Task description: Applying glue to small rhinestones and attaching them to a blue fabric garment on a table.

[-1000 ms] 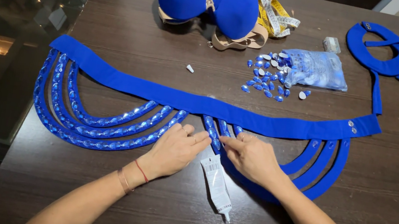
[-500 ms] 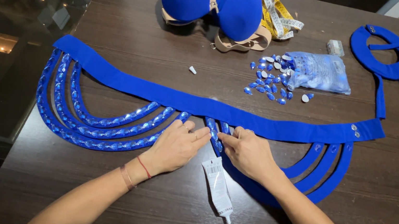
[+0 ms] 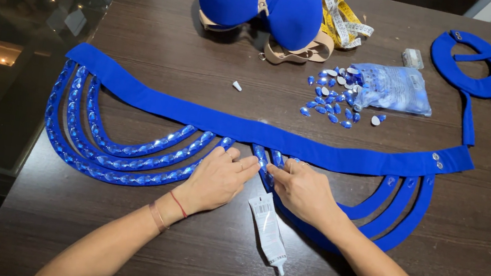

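Note:
A long blue fabric belt (image 3: 197, 113) lies across the dark wooden table, with curved blue straps (image 3: 119, 161) hanging below it; those on the left carry rows of blue gems. My left hand (image 3: 219, 178) and my right hand (image 3: 301, 188) rest side by side at the belt's middle. Their fingertips pinch a short gem-covered strap (image 3: 261, 158) between them. A white glue tube (image 3: 268, 228) lies on the table just below my hands, nozzle pointing toward me.
Loose blue gems (image 3: 331, 101) spill from a clear bag (image 3: 393, 89) at the back. A blue padded bra (image 3: 260, 3), a yellow tape measure (image 3: 344, 21) and a blue collar piece (image 3: 486, 70) lie beyond. The table's left edge (image 3: 65, 85) borders dark glass.
Both hands have stayed at the middle strap, their fingertips shifting slightly together. The view has drifted a little; nothing on the table has moved.

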